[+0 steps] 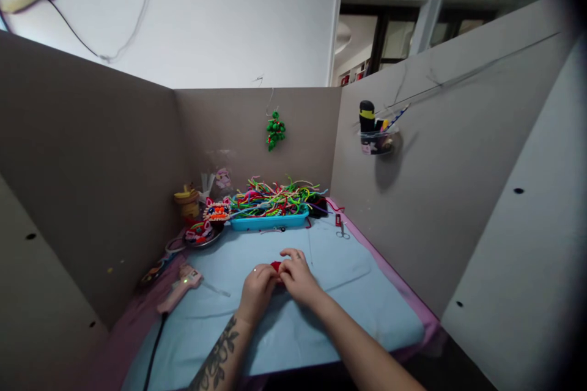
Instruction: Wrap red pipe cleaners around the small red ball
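My left hand (258,290) and my right hand (297,274) meet over the middle of the blue cloth (339,317). Between them they pinch a small red piece (276,266), mostly covered by the fingers, so I cannot make out its exact kind. Thumb and fingers of the left hand close on its left side. The right thumb and a finger press on its right side, with another finger lifted clear. Past the hands stands a blue tray (270,221) heaped with colourful pipe cleaners (275,198).
A pink glue gun (181,290) with a lit light and black cord lies at the left. Behind it is a metal bowl (204,239) of colourful crafted pieces. Scissors (342,232) lie at the back right. A holder (376,142) hangs on the right partition; green decorations (275,131) hang at the back.
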Tool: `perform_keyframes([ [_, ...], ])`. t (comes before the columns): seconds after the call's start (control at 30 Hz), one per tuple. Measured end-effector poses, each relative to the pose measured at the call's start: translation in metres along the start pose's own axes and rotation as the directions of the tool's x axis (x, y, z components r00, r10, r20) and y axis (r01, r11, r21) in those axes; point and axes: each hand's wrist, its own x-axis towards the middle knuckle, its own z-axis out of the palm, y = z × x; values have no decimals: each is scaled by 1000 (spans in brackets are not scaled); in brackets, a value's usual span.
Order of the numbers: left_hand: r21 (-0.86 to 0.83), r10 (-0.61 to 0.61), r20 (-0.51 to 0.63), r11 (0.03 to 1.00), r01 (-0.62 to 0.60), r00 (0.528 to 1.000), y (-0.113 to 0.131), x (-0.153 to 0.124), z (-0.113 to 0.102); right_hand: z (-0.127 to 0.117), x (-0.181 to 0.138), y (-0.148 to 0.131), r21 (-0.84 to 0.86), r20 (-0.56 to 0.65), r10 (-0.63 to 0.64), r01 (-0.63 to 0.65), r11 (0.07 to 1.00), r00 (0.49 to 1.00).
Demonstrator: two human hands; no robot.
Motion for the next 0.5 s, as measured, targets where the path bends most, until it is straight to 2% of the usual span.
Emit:
perform_keyframes([
  [0.07, -8, -10, -6, 1000, 10, 1000, 0, 0, 1, -2, 1, 0, -5, 7, 9, -9, 1000, 1000],
  [0.17, -92, -127, 10, 988, 127, 992, 1, 2, 1, -4, -2, -2, -38, -84, -70, 67, 997, 994],
  [0.27, -184, -269, 12, 946, 267, 963, 1, 5, 0, 0, -9, -4, -137, -174, -192, 169, 976, 966],
  [0.33, -247, -339, 17, 910, 333, 941, 2, 7, 0, 5, -13, -4, -204, -208, -236, 194, 960, 949],
  [0.5, -368, -444, 67, 822, 435, 894, 0, 10, -2, 16, -13, -2, -303, -215, -292, 221, 927, 932],
])
